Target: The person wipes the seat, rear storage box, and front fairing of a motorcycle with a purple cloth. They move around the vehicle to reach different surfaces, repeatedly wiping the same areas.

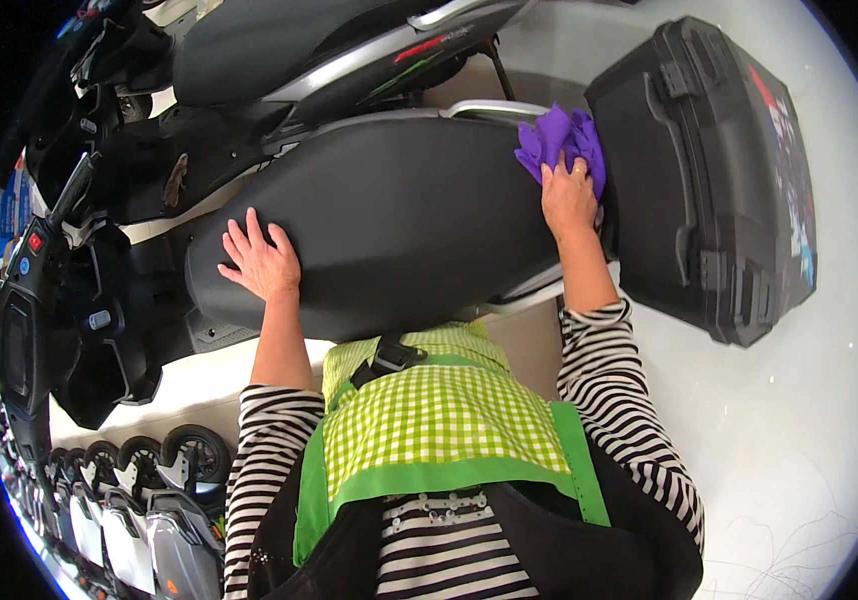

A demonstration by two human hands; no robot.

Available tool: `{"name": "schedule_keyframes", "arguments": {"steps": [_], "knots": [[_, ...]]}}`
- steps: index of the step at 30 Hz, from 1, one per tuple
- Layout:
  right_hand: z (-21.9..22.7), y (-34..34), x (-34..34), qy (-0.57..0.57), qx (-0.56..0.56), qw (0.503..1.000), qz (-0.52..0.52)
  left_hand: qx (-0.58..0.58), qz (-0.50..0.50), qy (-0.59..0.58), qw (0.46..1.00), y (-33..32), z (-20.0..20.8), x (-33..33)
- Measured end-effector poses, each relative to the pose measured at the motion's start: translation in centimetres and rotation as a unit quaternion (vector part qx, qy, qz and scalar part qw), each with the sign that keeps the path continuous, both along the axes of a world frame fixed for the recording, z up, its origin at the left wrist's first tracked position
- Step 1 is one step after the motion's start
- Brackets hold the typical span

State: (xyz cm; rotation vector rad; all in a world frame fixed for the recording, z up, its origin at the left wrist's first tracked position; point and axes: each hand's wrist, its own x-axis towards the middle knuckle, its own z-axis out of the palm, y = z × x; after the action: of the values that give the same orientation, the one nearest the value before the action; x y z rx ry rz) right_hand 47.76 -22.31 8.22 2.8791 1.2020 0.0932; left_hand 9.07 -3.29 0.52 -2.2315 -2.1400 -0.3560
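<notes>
A long black scooter seat (389,215) stretches across in front of me. My left hand (266,262) lies flat on its narrower left part, fingers spread, holding nothing. At the seat's right end my right hand (569,200) grips a bunched purple cloth (561,140). The cloth rests at the rear of the seat, close to a large black top case (689,180). My right fingers are partly sunk in the cloth's folds. A silver grab rail (494,108) runs along the seat's far rear edge.
Beyond this scooter stands a second one with a black seat (269,50). The handlebar and dash (19,330) are at the left. Several more scooters with small black wheels (196,455) line up at the lower left. Pale glossy floor (779,430) lies to the right.
</notes>
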Motion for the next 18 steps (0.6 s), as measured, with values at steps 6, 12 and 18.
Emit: {"name": "schedule_keyframes", "arguments": {"steps": [6,12,18], "knots": [[-1.4,-9.5,-9.3,0.082,0.150,0.985,0.026,0.005,-0.001,-0.002,1.000,0.1,-0.4,-0.2],[-6.6,-16.6,-19.5,0.313,0.180,0.930,0.073,0.027,-0.023,-0.003,0.999,0.2,-0.4,-0.4],[-12.6,-22.4,-18.9,0.507,0.118,0.830,-0.200,-0.036,-0.032,0.002,0.999,0.9,-0.9,-0.8]]}}
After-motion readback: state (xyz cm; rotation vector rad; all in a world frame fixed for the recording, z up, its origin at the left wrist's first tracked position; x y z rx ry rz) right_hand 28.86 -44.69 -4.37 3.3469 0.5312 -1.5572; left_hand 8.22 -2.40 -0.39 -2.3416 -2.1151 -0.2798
